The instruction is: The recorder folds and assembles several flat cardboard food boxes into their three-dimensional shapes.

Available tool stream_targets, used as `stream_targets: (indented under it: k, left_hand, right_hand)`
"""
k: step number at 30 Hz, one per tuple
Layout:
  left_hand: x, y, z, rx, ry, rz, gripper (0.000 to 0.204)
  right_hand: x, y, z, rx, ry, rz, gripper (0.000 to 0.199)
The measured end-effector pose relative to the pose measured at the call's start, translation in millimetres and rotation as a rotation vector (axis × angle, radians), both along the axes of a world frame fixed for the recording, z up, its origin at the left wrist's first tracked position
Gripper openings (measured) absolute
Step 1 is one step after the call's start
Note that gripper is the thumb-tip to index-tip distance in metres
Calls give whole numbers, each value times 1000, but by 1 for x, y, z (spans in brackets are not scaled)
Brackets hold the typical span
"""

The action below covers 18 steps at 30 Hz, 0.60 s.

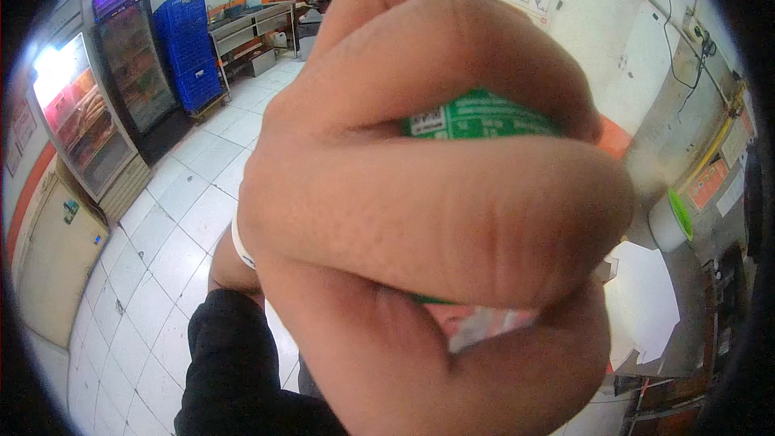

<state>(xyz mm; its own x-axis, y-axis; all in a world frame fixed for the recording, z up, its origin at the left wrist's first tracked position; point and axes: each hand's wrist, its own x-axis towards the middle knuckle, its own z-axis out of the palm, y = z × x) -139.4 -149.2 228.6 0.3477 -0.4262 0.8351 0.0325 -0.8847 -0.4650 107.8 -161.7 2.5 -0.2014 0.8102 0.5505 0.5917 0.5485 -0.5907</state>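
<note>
A hand is held right up against the camera, filling the centre of the frame, and it is curled tightly around a clear bottle with a green label. The grip is closed firmly: the fingers are wrapped across the front, and only a strip of green is seen between them in the upper middle, with a pale crinkled bit of the bottle showing at the lower right of the fist. Which hand this is cannot be told for certain; the other hand is not seen at all.

The forearm is brought up from the lower left, where a black sleeve and a white wristband are seen, so the wrist is bent sharply upward toward the face.

Risks, as judged from here: the view is almost wholly blocked by the fist, so anything nearby could be bumped unseen. The thin plastic could be crushed by so tight a squeeze, and liquid could be forced out if the cap is loose; the cap is hidden.

Behind, display fridges and blue crates are stood at the upper left on a white tiled floor, and a steel counter is seen at the right edge.
</note>
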Motion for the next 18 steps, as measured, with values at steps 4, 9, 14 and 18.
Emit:
stream_targets:
  k: [4, 9, 14, 18]
  left_hand:
    - [-2, -8, -8, -19, 9, 7, 31]
    - [-11, -12, -14, -47, 17, 19, 31]
    - [-16, 3, -10, -71, 23, 25, 30]
    - [-20, 3, -8, -79, 32, 31, 30]
  right_hand:
    - [1, 1, -3, -6, 26, -20, 24]
    - [1, 1, -4, -87, 50, -34, 27]
    - [0, 5, -4, 3, 7, -66, 29]
    - [0, 2, 0, 29, 7, -68, 29]
